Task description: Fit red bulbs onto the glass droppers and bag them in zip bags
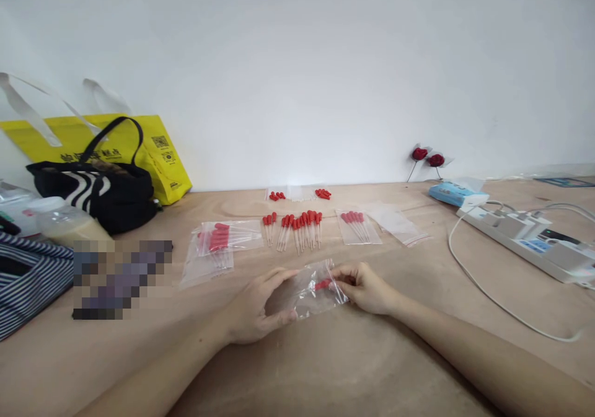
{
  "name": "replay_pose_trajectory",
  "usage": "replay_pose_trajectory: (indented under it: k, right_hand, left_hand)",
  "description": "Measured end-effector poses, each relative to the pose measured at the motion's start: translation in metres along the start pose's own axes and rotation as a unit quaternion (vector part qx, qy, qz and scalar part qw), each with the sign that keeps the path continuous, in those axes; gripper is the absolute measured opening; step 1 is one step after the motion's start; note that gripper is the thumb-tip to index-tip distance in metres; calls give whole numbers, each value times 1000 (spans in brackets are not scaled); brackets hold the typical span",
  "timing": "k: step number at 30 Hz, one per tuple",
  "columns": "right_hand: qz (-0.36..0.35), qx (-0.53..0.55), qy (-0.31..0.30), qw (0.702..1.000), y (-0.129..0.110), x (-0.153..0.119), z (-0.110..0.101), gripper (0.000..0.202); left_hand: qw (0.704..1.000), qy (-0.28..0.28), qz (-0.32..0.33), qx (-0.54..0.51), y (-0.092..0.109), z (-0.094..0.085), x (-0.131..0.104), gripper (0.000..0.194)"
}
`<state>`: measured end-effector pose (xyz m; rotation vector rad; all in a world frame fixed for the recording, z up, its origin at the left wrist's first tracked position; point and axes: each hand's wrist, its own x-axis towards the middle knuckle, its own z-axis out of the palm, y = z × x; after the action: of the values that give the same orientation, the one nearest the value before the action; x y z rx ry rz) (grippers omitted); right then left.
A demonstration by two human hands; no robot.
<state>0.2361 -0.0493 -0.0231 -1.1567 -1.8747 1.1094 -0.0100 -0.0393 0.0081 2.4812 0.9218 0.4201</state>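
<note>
Between my hands, just above the table, is a clear zip bag (309, 302) with red dropper bulbs (321, 285) showing at its right side. My left hand (260, 308) grips the bag's left edge between thumb and fingers. At the right edge, the fingers of my right hand (365, 288) pinch the bag close to the bulbs; whether they also touch a dropper is hidden. Beyond the bag lie several loose red-bulbed droppers (302, 225) with thin clear stems. Filled bags of droppers lie left (218, 240) and right (356, 225) of them.
More bagged droppers (277, 196) lie by the wall. Flat clear bags (400, 225) are at the right, near a tissue pack (455, 193) and a power strip (525, 234) with a trailing white cable (488, 302). A black bag (102, 194) and yellow bag (174, 169) stand left.
</note>
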Motion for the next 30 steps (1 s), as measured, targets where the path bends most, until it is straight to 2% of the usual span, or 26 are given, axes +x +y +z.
replay_pose_trajectory:
  k: [7,9,12,13,15,16,19,23,26,30]
  right_hand:
    - [-54,-52,20,997,-3,-3,0,22]
    - [-56,-51,-25,997,-4,-2,-5,24]
    - [11,-25,-88,996,-1,12,-23,23]
    - [32,-26,-57,998,1,21,-31,20]
    - [51,-63,86,993,4,44,-46,12]
    - [59,-72,132,987,6,57,-51,11]
    - [83,-82,221,968,12,100,-56,14]
    - [101,-88,290,948,24,145,-42,31]
    - [105,-85,309,941,32,162,-32,28]
    - [109,-63,330,935,39,170,-28,20]
  left_hand:
    - [997,-59,-34,22,-5,-3,-6,59]
    - [998,-61,-20,19,-5,-2,-4,58]
    - [999,-49,7,10,-6,-1,-3,55]
    - [999,-47,9,8,-6,-1,-3,54]
    - [999,-51,7,6,-8,-1,-3,55]
    - [998,-56,6,6,-8,-1,-3,55]
    - [998,-67,4,10,-9,-1,-3,54]
    - [998,-69,2,15,-6,-2,-2,52]
    - [998,-64,3,15,-4,-3,-2,52]
    - [997,-72,-1,16,-5,-3,-3,53]
